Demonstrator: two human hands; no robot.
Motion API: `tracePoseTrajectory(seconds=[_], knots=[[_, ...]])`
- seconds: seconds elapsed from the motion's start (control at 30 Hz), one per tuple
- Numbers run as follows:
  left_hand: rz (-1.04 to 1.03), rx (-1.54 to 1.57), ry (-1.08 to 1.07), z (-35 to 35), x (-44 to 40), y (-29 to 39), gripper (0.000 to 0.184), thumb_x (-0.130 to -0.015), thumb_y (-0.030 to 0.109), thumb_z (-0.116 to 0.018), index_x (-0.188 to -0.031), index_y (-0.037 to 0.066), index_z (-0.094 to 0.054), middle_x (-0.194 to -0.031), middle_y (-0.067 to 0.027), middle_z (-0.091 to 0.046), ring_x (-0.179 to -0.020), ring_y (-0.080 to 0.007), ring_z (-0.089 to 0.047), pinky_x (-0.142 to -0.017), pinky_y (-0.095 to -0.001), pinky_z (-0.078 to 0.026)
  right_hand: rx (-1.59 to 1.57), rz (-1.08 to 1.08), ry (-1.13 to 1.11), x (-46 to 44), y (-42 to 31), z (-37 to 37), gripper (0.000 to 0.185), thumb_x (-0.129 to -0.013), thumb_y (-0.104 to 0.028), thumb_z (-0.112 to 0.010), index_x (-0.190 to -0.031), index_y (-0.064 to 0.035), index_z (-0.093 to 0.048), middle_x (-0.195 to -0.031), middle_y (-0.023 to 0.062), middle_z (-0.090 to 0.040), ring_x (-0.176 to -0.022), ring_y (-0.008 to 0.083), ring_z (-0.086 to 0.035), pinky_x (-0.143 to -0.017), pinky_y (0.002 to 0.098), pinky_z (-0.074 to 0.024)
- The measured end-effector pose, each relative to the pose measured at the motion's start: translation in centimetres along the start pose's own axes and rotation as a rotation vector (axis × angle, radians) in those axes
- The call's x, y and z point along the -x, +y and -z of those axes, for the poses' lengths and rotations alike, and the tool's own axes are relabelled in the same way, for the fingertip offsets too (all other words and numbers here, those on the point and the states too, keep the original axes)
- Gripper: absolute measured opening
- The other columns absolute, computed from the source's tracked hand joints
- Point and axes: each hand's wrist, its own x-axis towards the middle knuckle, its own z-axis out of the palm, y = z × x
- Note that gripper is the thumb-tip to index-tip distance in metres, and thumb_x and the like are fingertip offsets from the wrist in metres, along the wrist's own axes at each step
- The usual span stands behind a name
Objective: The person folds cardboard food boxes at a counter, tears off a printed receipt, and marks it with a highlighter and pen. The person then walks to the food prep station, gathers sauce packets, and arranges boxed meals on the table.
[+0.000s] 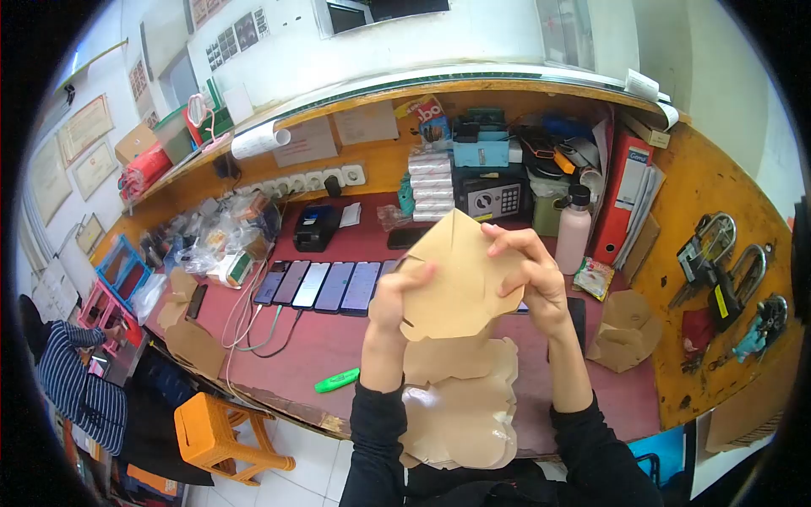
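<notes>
Brown cardboard lay at both ends of a maroon counter (536,422) as a person worked at its front edge. Near the left end sat an opened carton (194,346), its contents, if any, not clear from this angle. Behind it, toward the back left corner, clear plastic bags (228,224) were heaped, what they held hard to make out. A row of phones (327,286) crossed the middle, with a green highlighter (338,380) near the front edge.

The left hand (395,296) was closed on the left side of a cardboard piece (460,283), lifted above the counter, thumb against its face. Below, flat sheets (460,414) lay unfolded at the front edge; the raised piece appeared creased but only partly shaped. By the back edge stood a safe (490,198), door shut, contents hidden. The right hand (536,275) gripped the piece's right side, fingers apart but bent onto it. Toward the right end stood a capped pink bottle (574,232), and beyond it a folded carton (625,329) that looked further along, its inside not visible.
</notes>
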Motion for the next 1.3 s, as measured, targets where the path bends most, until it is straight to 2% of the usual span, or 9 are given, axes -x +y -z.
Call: tracePoseTrajectory(seconds=[0.17,0.37,0.5,0.53,0.67,0.8,0.87,1.0,1.3], knots=[[-0.117,-0.253,0.172,-2.8,0.9,-0.5,0.039,-0.082,0.014,-0.057,-0.115,-0.003,-0.047,-0.102,-0.012,-0.058,-0.085,-0.0196,-0.061,-0.074,-0.0286,-0.05,-0.067,-0.099,0.089,-0.2,0.2,0.1,0.023,-0.079,-0.015,-0.047,-0.061,-0.0014,-0.047,-0.113,0.0166,-0.043,-0.116,0.0305,-0.039,-0.094,0.0388,-0.031],[-0.185,-0.292,0.177,-3.8,1.4,-1.0,0.037,-0.08,0.01,-0.058,-0.114,-0.003,-0.048,-0.103,-0.0122,-0.057,-0.088,-0.019,-0.059,-0.076,-0.029,-0.049,-0.181,-0.032,0.172,-0.1,1.2,-0.1,0.024,-0.063,-0.003,-0.062,-0.055,-0.0036,-0.039,-0.111,0.0146,-0.041,-0.111,0.0267,-0.042,-0.092,0.0353,-0.033],[-0.147,-0.238,0.194,-3.4,1.3,-0.8,0.038,-0.08,0.008,-0.058,-0.114,-0.003,-0.048,-0.105,-0.0125,-0.056,-0.09,-0.0189,-0.058,-0.077,-0.0292,-0.049,-0.083,-0.206,0.129,-0.1,0.1,-0.4,0.017,-0.07,-0.015,-0.058,-0.076,-0.0053,-0.045,-0.118,0.0157,-0.037,-0.117,0.0286,-0.037,-0.099,0.0383,-0.0245],[-0.135,-0.165,0.143,-3.2,1.5,-0.4,0.038,-0.08,0.008,-0.058,-0.114,-0.003,-0.048,-0.105,-0.0124,-0.056,-0.09,-0.0191,-0.058,-0.077,-0.0294,-0.048,-0.209,-0.201,0.082,0.0,0.6,-0.6,0.03,-0.077,-0.025,-0.054,-0.098,-0.0052,-0.047,-0.129,0.0157,-0.031,-0.122,0.0296,-0.032,-0.102,0.0393,-0.0207],[-0.222,-0.129,0.175,-3.6,2.0,-0.9,0.038,-0.08,0.007,-0.058,-0.115,-0.003,-0.048,-0.106,-0.0123,-0.056,-0.091,-0.0199,-0.058,-0.078,-0.0302,-0.048,-0.429,-0.267,0.12,-0.5,0.0,-1.2,0.054,-0.082,-0.034,-0.052,-0.125,-0.0043,-0.04,-0.141,0.0135,-0.022,-0.127,0.0264,-0.028,-0.104,0.0375,-0.0215],[-0.189,-0.051,0.194,-2.8,2.2,-1.0,0.038,-0.08,0.007,-0.057,-0.115,-0.003,-0.048,-0.106,-0.0123,-0.056,-0.092,-0.0207,-0.057,-0.078,-0.0302,-0.048,-0.413,-0.223,0.103,-0.3,-0.1,-1.3,0.066,-0.08,-0.039,-0.055,-0.131,-0.0042,-0.033,-0.14,0.0144,-0.025,-0.126,0.0266,-0.029,-0.104,0.0366,-0.0214],[-0.257,-0.193,0.098,-2.2,2.4,-0.8,0.037,-0.081,0.007,-0.057,-0.115,-0.003,-0.048,-0.107,-0.0126,-0.056,-0.094,-0.0211,-0.057,-0.079,-0.0304,-0.047,0.173,-0.166,-0.19,-0.4,-1.0,-0.7,0.08,-0.077,-0.044,-0.057,-0.137,-0.0049,-0.021,-0.14,0.0151,-0.025,-0.129,0.0265,-0.026,-0.105,0.0365,-0.0184],[-0.259,-0.327,0.125,-1.8,2.8,0.1,0.037,-0.08,0.007,-0.058,-0.115,-0.003,-0.048,-0.107,-0.0129,-0.056,-0.096,-0.0215,-0.056,-0.08,-0.0307,-0.047,-0.438,-0.264,-0.18,-0.4,-0.3,0.3,0.086,-0.08,-0.049,-0.053,-0.14,-0.0048,-0.009,-0.141,0.017,-0.022,-0.131,0.0263,-0.022,-0.106,0.0363,-0.0137],[-0.227,-0.074,0.07,-3.3,2.8,-0.8,0.052,-0.079,0.013,-0.051,-0.125,-0.004,-0.036,-0.117,-0.0192,-0.05,-0.103,-0.0305,-0.054,-0.087,-0.0386,-0.045,-0.419,-0.304,0.154,-0.6,-1.2,-2.7,0.067,-0.085,-0.032,-0.048,-0.138,-0.0051,-0.017,-0.135,0.0169,-0.033,-0.124,0.0261,-0.033,-0.102,0.035,-0.0245]])
